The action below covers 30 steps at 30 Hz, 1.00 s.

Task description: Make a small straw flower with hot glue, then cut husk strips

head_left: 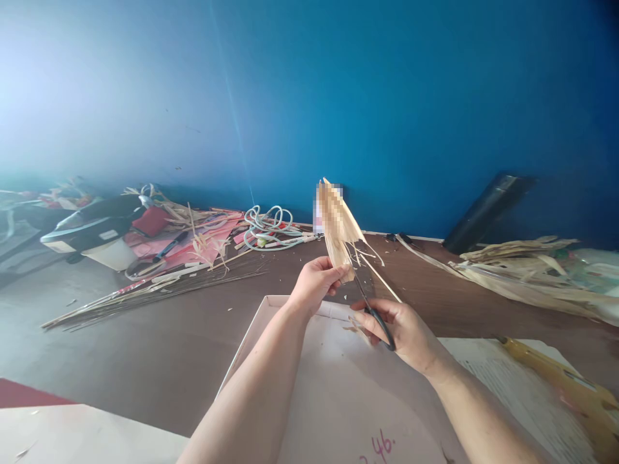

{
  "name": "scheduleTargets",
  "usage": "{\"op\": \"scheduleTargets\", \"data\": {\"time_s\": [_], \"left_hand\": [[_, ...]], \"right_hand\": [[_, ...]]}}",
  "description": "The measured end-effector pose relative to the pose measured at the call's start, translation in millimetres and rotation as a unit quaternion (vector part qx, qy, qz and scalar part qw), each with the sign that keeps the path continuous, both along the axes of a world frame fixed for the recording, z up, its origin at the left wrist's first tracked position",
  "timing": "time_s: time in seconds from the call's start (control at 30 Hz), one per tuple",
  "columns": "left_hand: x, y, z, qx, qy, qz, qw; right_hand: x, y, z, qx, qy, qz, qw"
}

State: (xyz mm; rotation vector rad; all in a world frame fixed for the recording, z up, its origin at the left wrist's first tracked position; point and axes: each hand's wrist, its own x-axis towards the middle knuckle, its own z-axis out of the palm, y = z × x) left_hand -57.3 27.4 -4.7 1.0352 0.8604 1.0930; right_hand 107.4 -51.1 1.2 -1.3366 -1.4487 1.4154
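My left hand [316,281] pinches the lower end of a pale dry corn husk [340,224] and holds it upright above a white cardboard box lid [333,386]. My right hand [401,333] is closed round the dark handles of a pair of scissors [371,308]. The blades point up into the husk's base, where thin strips hang loose. Small husk scraps lie on the lid below.
The brown table [159,348] holds a bundle of thin sticks [145,293], a coiled white cable [268,229], pink sheets and a black-and-white appliance [97,232] at left. More dry husks [527,274] lie at right, beside a glue gun [565,380] on printed paper.
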Motion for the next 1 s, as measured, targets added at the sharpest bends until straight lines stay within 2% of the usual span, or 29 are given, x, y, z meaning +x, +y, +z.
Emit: {"op": "scheduleTargets", "data": {"time_s": [1.0], "left_hand": [[1.3,-1.6,2.6,-0.014,0.002,0.012,1.0]], "right_hand": [[-0.6,-2.6,0.3,0.025,-0.081,-0.048,0.995]]}}
